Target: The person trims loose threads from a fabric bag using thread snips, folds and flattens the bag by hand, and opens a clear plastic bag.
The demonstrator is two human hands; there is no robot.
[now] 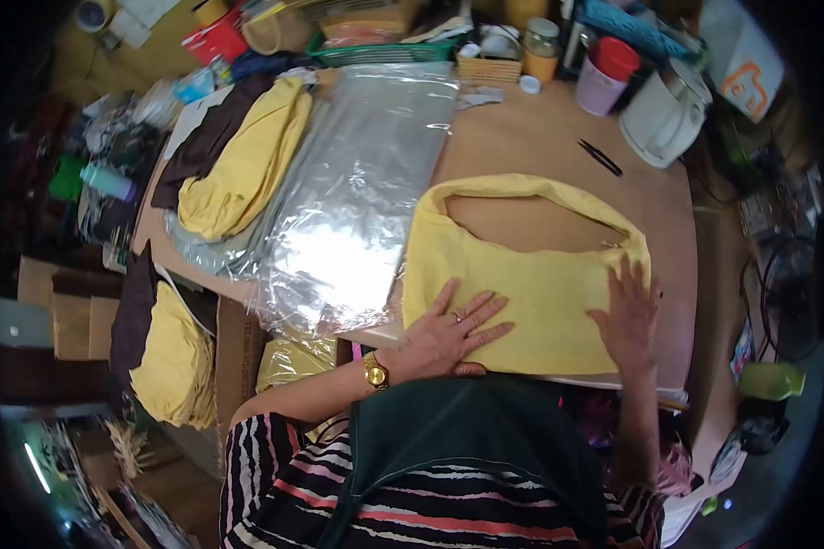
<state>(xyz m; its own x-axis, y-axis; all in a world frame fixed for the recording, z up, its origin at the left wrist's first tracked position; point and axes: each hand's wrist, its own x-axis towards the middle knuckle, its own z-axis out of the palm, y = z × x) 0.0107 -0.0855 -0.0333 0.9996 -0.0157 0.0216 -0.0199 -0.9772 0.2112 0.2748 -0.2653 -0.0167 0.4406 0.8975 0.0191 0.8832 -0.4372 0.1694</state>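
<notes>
A yellow cloth shoulder bag (540, 306) lies flat on the brown table, its curved strap pointing away from me. Spread over the bag's lower left part is my left hand (458, 331), palm down, with a ring on one finger and a gold watch on the wrist. My right hand (628, 316) rests flat near the bag's right edge, fingers apart and pointing up toward the strap's base. Neither hand grips anything. To the left of the bag, a stack of clear plastic bags (362, 174) reaches close to its edge.
Folded yellow bags (252, 160) and dark brown cloth (215, 137) lie at the table's left. Thread snips (601, 156) lie beyond the strap, near a white electric kettle (666, 114) and a lilac cup (602, 82). More yellow cloth (176, 361) hangs below the table's left edge.
</notes>
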